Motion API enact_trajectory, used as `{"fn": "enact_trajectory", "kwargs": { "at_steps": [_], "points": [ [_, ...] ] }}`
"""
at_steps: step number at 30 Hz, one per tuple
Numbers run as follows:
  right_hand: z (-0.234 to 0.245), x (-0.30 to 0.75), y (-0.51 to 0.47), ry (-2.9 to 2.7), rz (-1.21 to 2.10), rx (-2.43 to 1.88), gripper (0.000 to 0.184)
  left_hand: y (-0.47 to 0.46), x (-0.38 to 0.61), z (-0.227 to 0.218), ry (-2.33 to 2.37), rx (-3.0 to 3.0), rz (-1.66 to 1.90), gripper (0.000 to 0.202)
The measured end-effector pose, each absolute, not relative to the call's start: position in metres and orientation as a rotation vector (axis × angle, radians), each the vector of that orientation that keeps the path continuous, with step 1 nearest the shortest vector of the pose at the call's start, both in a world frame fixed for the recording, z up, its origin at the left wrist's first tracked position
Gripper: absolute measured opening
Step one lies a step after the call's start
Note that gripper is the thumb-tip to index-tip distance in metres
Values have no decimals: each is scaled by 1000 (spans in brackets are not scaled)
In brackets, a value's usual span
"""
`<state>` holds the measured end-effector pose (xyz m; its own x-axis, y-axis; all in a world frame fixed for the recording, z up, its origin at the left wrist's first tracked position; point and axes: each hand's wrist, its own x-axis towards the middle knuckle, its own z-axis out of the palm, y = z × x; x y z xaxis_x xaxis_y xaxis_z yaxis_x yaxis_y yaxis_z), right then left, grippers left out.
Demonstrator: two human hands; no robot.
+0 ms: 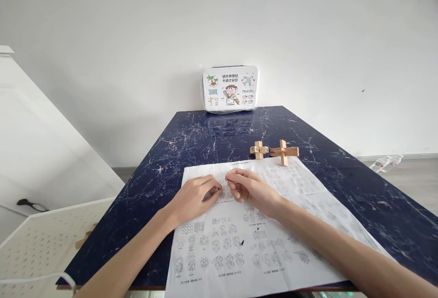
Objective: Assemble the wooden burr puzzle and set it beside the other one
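A large printed sheet of line-drawn assembly diagrams [212, 243] lies over the near part of the table. Above its upper middle, my left hand [198, 193] is curled, thumb and fingertips together, with nothing visible in them. Facing it a short gap away, my right hand [251, 188] has its thumb against the index finger and the others bent; no object shows there either. Beyond the right hand, two wooden interlocking puzzles sit at the sheet's far edge: a compact knot-shaped burr [259, 150] and a larger cross-shaped one [283, 152]. Neither hand touches them.
The dark blue marbled table [164, 152] narrows toward a white wall. A white cartoon-printed case [231, 89] leans there at the back. To the left are a white perforated panel [44, 234] and a white cable [37, 280]. A clear plastic wrapper [386, 163] lies on the floor at right.
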<state>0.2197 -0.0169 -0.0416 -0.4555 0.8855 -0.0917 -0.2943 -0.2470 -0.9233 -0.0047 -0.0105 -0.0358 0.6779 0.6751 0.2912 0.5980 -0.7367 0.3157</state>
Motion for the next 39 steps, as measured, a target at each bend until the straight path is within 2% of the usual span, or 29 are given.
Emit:
{"fn": "enact_trajectory", "kwargs": {
  "at_steps": [39],
  "points": [
    [-38, 220, -18, -1148, 1823, -825, 39, -11, -3, -34, 1045, 2688, 582, 14]
  ]
}}
